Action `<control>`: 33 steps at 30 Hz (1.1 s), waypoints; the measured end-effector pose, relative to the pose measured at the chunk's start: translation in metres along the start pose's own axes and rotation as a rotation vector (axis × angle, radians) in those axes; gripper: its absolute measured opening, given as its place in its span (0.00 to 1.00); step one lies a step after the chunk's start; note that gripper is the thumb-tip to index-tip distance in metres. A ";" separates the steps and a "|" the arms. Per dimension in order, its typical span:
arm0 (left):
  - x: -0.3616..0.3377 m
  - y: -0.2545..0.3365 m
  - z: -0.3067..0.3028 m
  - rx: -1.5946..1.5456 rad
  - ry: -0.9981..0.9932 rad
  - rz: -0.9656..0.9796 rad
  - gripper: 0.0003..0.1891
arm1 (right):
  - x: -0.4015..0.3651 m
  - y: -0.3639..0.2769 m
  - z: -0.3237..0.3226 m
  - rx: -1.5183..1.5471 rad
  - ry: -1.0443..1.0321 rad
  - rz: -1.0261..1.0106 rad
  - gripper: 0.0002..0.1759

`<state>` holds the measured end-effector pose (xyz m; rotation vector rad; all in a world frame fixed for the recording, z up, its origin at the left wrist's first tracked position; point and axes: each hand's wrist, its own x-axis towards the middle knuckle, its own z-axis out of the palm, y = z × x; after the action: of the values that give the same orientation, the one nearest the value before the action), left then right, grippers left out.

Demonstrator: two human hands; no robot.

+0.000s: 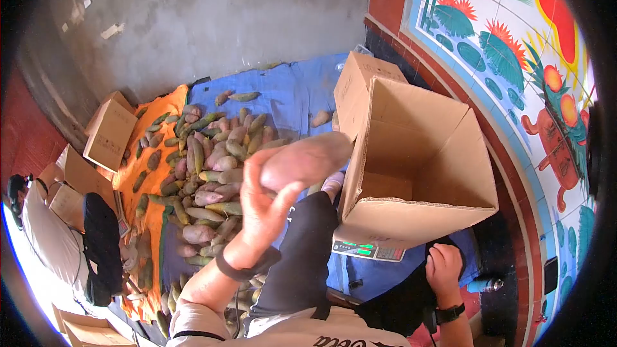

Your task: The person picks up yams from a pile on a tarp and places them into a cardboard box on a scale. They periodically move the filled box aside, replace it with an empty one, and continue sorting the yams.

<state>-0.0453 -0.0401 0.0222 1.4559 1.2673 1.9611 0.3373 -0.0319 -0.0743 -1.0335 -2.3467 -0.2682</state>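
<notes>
Where the left grip (267, 200) closes, a sweet potato (313, 157) juts rightward.

The left hand (270, 196) is raised beside the cardboard box (418, 154), arm bent, fingers clasped about a tuber (305, 159). The right hand (443, 268) is held below the box, loosely fisted.

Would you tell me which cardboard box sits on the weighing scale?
The large open box at the right, with the scale's display under its front edge; the smaller boxes lie far left.
</notes>
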 end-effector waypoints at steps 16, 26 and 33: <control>0.019 -0.003 0.122 0.618 -0.628 0.335 0.21 | 0.100 0.003 -0.033 -0.103 0.044 0.132 0.25; 0.018 -0.024 0.119 0.883 -0.762 0.268 0.10 | 0.106 -0.001 -0.021 -0.166 0.069 0.079 0.23; 0.013 -0.027 0.111 0.708 -0.460 0.473 0.09 | 0.104 0.006 -0.014 -0.207 0.036 0.106 0.22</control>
<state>0.0445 0.0314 0.0123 2.5650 1.5634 1.2929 0.2905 0.0310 -0.0050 -1.2353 -2.2582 -0.4935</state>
